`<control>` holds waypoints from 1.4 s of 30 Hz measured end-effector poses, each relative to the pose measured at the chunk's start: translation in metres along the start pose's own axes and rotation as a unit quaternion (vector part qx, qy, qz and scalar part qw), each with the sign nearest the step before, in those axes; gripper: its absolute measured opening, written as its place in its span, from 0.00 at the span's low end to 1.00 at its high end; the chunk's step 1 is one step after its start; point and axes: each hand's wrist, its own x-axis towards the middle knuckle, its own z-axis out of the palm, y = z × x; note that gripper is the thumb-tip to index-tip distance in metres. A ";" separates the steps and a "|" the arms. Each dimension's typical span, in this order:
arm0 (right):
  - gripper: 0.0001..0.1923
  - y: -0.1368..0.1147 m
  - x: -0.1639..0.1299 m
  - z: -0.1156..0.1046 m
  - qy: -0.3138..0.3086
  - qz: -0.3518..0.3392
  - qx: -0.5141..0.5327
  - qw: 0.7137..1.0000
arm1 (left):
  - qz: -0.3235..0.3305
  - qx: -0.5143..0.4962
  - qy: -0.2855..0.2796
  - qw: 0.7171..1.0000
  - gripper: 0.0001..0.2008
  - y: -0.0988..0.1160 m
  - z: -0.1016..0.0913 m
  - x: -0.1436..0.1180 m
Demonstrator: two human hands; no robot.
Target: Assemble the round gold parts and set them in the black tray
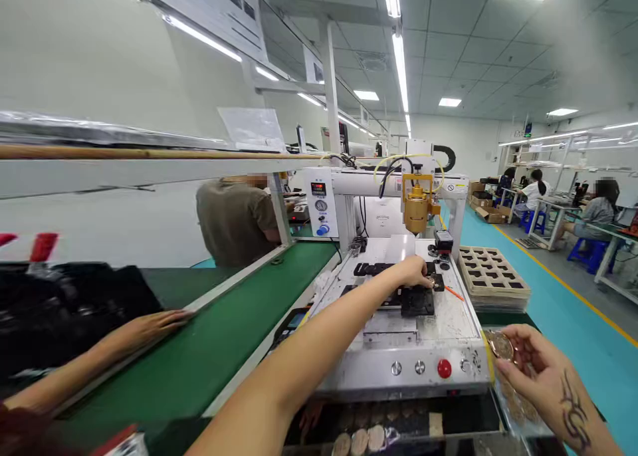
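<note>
From the head view, the person's left hand (415, 271) reaches far out over the white machine (399, 349), its fingers curled down onto a small part at the black fixture (417, 301) on the machine's bed; the fingers look pinched on that part, though the part itself is too small to tell. The right hand (535, 366) hangs near the machine's front right corner, fingers closed around a round brownish disc (500, 345) held upright at the fingertips. The step in hand seems to be loading the fixture: one piece being seated by the left hand while the right keeps the next disc ready. The next move would likely call for a careful, level placing into the fixture's pocket, with the left arm clear of the brass head (417, 207) that hangs just behind and above the fixture. More discs (359, 441) lie in a row at the near edge below the machine, and others show faintly under the right hand. A red button (444, 368) sits on the front panel between two silver knobs. A stack of trays (493, 273) with dark pockets stands just right of the bed. To the left runs a green belt (219, 336), and another person's hand (159, 323) rests flat at its edge. A worker sits behind the belt, and others sit at benches far right. An orange tool (454, 293) lies beside the fixture, close to the left hand's path.
</note>
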 end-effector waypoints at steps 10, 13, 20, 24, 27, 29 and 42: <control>0.26 0.020 0.095 0.033 -0.015 -0.065 -0.008 0.998 | 0.009 0.008 0.000 1.000 0.17 0.016 -0.008 0.019; 0.25 0.035 0.123 0.057 -0.048 -0.078 -0.026 0.995 | 0.023 -0.021 0.038 0.999 0.16 0.015 -0.005 0.007; 0.14 0.036 0.191 0.108 -0.208 -0.110 -0.111 0.965 | 0.072 -0.122 0.180 0.974 0.14 -0.009 -0.017 -0.048; 0.12 0.027 0.223 0.120 -0.313 -0.102 -0.157 0.931 | 0.101 -0.161 0.242 0.952 0.12 -0.024 -0.019 -0.097; 0.13 0.023 0.232 0.118 -0.364 -0.104 -0.176 0.909 | 0.116 -0.177 0.267 0.940 0.11 -0.037 -0.012 -0.137; 0.14 0.021 0.233 0.114 -0.382 -0.107 -0.181 0.900 | 0.120 -0.187 0.270 0.937 0.11 -0.046 -0.006 -0.161; 0.13 0.032 0.221 0.121 -0.310 -0.190 -0.221 0.905 | 0.113 -0.221 0.279 0.927 0.08 -0.060 0.031 -0.253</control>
